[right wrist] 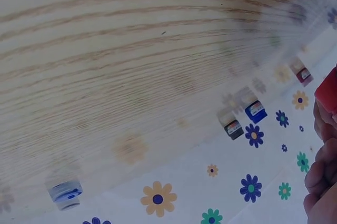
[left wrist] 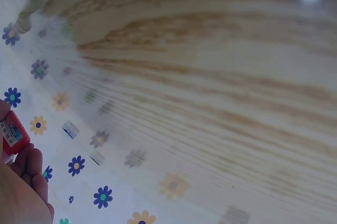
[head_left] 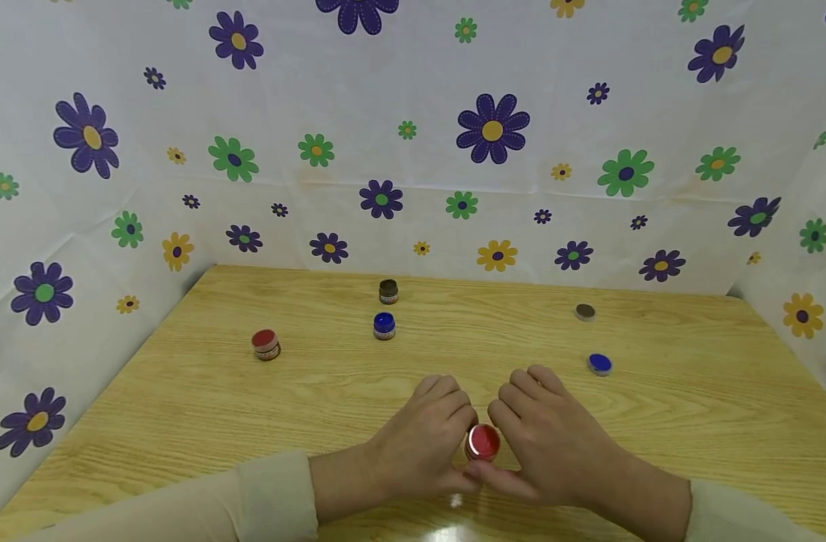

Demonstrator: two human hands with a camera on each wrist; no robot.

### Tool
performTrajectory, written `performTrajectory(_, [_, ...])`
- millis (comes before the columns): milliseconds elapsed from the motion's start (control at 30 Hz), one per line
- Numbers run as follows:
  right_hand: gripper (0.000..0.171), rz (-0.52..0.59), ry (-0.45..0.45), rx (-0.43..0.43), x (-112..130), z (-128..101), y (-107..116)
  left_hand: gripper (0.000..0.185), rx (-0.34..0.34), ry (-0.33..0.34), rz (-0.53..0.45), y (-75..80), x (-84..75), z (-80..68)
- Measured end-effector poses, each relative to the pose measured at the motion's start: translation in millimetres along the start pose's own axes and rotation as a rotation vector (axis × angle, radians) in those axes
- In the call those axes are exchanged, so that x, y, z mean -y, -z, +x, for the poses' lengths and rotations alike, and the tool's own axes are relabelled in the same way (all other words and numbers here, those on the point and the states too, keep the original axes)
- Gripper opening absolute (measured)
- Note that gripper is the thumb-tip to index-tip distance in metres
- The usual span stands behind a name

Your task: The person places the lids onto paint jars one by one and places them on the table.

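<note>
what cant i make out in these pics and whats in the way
Head view: much of the side of the held red paint jar, hidden by the left hand and right hand.
Head view: any wording on the blue paint jar, too small to read.
Left wrist view: part of the held jar, cut off by the left edge.
Right wrist view: part of it, cut off by the right edge.

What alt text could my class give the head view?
A person's left hand and right hand grip a red paint jar at a wooden table. Beyond stand a blue jar, a dark jar and a second red jar; a blue lid and dark lid lie at right.
</note>
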State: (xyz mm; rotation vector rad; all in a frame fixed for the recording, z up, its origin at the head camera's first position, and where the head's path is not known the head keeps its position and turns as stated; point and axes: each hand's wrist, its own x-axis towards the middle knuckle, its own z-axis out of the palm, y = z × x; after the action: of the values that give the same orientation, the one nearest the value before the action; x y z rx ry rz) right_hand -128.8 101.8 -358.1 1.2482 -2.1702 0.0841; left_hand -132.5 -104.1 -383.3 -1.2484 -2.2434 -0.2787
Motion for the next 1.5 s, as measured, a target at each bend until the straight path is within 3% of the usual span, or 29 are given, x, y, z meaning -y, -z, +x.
performTrajectory(200, [0.048, 0.044, 0.006, 0.024, -1.1, -1.9, 0.7, 0.038, 0.027, 0.02, -0.009, 0.8, 0.3, -0.8])
performTrajectory(500, [0.032, 0.056, 0.045, -0.029, -0.5, -1.0, -0.1, 0.034, 0.001, 0.016, -0.015, -0.5, -0.2, -1.0])
performTrajectory(1500, [0.048, 0.007, 0.065, -0.052, 2.1, 1.1, -2.2, 0.041, -0.007, -0.017, 0.016, 0.0, -3.7, -0.1])
